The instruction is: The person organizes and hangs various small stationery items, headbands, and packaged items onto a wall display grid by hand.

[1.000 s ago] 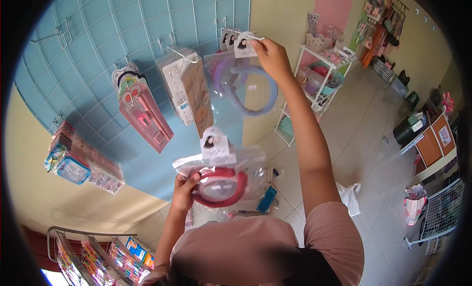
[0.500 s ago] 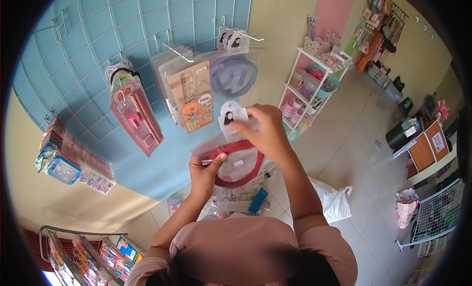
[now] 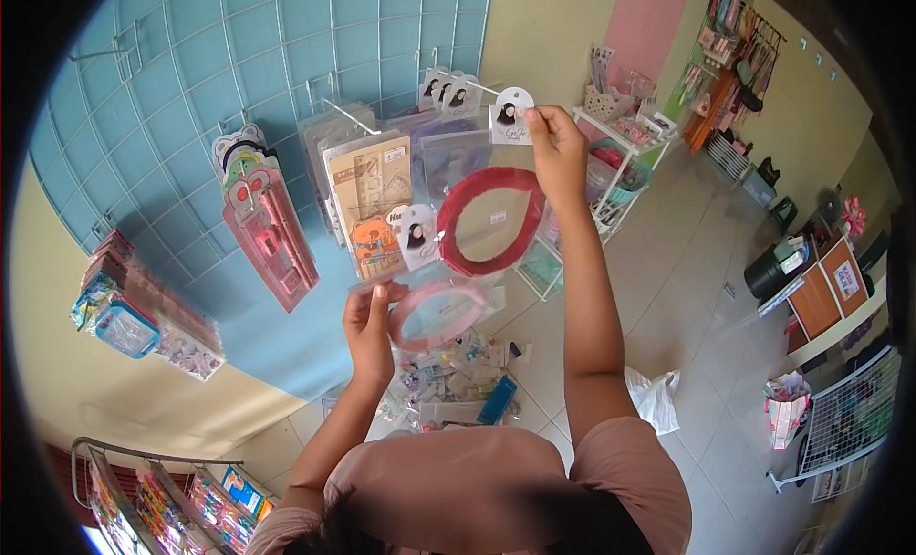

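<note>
My right hand [image 3: 556, 140] pinches the white header card [image 3: 511, 116] of a clear pack with a red ring-shaped item [image 3: 489, 221], which hangs below the card. The card is at the tip of a hook on the wire grid. My left hand [image 3: 375, 318] grips a clear pack with a pink ring-shaped item [image 3: 438, 314], lower down; its white card [image 3: 417, 237] stands up beside the red ring. Similar header cards [image 3: 461, 95] hang further back on the hook, with a purple ring pack [image 3: 458, 154] partly hidden behind.
The wire grid [image 3: 219, 49] carries ruler packs [image 3: 370, 202], pink sets [image 3: 267, 235] and small packets [image 3: 129, 328]. Packaged goods [image 3: 448, 388] lie on the floor below. A white shelf rack [image 3: 611, 178] and a white bag [image 3: 654, 399] are at the right.
My right hand has risen with the red ring pack to the hook. The pink ring pack in my left hand has come into view, and that hand has moved slightly left.
</note>
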Demonstrator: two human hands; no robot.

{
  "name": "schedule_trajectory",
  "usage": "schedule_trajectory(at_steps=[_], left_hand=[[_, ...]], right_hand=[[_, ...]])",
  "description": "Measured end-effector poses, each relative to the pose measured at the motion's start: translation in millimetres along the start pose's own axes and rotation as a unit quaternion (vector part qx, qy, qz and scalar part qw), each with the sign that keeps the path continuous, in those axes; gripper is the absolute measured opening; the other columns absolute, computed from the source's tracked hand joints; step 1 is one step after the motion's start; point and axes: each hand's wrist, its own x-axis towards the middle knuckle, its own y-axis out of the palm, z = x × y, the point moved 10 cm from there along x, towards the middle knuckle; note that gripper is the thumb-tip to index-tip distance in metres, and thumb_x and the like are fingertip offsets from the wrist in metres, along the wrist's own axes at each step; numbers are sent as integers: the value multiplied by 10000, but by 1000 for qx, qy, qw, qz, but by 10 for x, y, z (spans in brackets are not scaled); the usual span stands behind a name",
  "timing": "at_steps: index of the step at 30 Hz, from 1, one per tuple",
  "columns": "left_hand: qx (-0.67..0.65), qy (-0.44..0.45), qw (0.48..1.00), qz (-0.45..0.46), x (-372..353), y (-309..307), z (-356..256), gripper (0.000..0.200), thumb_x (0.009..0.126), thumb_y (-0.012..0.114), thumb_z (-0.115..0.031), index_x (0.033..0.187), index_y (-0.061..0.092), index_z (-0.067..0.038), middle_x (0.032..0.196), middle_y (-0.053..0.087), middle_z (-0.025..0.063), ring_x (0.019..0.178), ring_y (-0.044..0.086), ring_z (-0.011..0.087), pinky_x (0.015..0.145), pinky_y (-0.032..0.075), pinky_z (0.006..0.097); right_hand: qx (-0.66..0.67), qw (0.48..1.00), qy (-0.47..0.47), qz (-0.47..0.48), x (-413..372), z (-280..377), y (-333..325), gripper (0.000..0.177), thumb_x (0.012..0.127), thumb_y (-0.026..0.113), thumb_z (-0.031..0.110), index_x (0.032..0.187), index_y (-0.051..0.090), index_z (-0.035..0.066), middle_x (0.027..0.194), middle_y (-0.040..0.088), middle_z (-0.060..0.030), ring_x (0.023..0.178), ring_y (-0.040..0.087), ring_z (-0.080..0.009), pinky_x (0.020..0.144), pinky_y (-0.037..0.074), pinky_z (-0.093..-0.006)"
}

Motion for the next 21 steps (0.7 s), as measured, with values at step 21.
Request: schedule_trajectory(at_steps=[21], left_hand=[[170, 291, 941, 5, -254, -529, -688, 141, 949, 469, -96, 941, 545, 23, 849, 573, 87, 788, 548, 152, 756, 448, 282]], right_hand=[[-18, 999, -3, 31, 110, -333, 481, 181, 853, 643, 177, 930, 636, 14, 856, 674, -99, 800, 645, -231, 734, 478, -332]])
